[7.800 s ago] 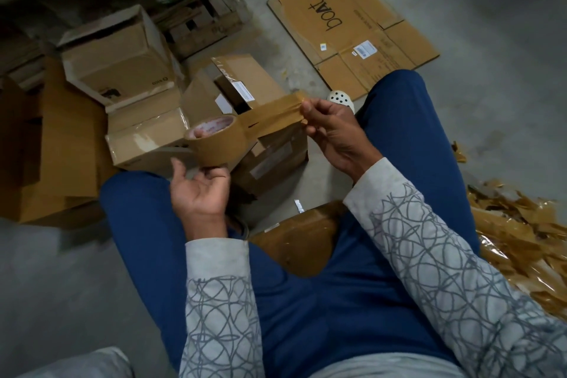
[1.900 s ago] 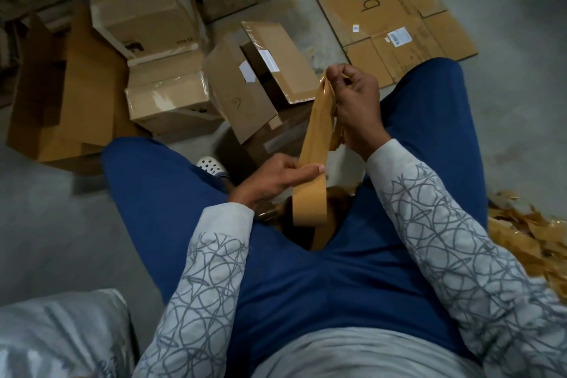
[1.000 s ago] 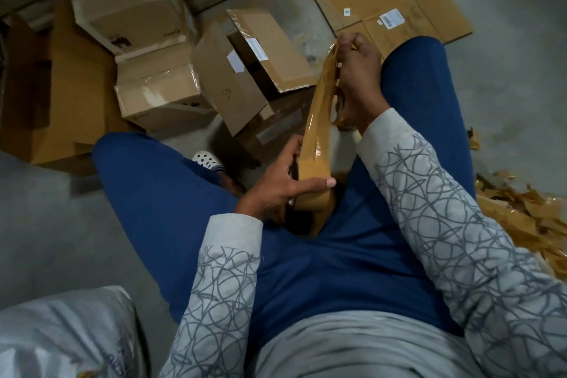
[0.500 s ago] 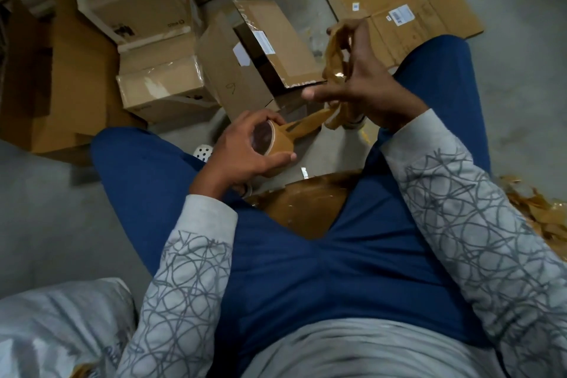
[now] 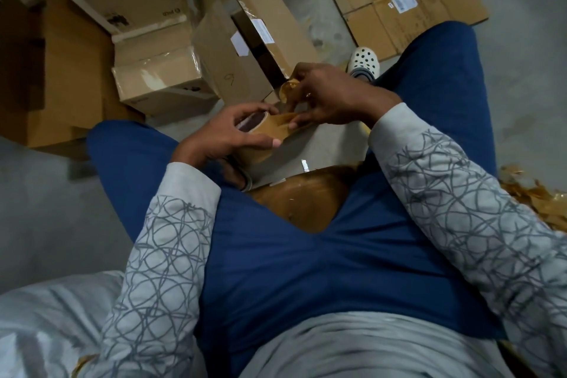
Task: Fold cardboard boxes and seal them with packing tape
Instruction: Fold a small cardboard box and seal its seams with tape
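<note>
Brown roll (image 5: 270, 139), gripped by left fingers (image 5: 245, 110), should hold steady while right fingers (image 5: 310, 80), pinching the crumpled strip (image 5: 288, 89), tear it cleanly.

Grey concrete floor (image 5: 46, 209), scuffed; dim light.
</note>
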